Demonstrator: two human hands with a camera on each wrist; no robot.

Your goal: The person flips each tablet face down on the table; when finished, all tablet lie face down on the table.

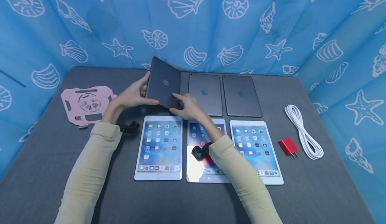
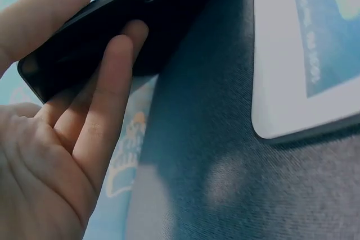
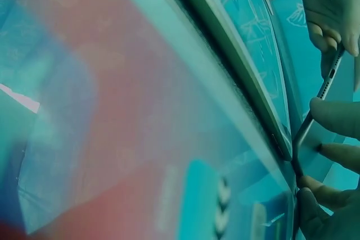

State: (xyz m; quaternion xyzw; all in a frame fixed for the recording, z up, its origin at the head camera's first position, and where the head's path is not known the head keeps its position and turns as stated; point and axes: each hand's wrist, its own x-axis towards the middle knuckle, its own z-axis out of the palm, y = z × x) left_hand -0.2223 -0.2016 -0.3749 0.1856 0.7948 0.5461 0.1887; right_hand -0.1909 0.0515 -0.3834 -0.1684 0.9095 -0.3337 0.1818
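Observation:
A dark grey tablet [image 1: 164, 83] is tilted up on its edge at the back of the table, its logo side facing me. My left hand [image 1: 132, 95] grips its left side, thumb on the near face and fingers behind. In the left wrist view those fingers press on the dark underside of the tablet [image 2: 169, 21]. My right hand [image 1: 190, 106] pinches the lower right corner, index finger on the back. Its fingertips show round the thin edge in the right wrist view. Two more grey tablets, a middle one [image 1: 206, 95] and a right one [image 1: 242, 96], lie face down alongside.
Three white tablets with lit screens, left [image 1: 159, 150], middle [image 1: 196, 143] and right [image 1: 256, 150], lie in front. A pink stand [image 1: 87, 103] is at left. A red charger [image 1: 288, 146] and coiled white cable [image 1: 303, 133] lie right. A blue curtain [image 1: 193, 26] hangs behind.

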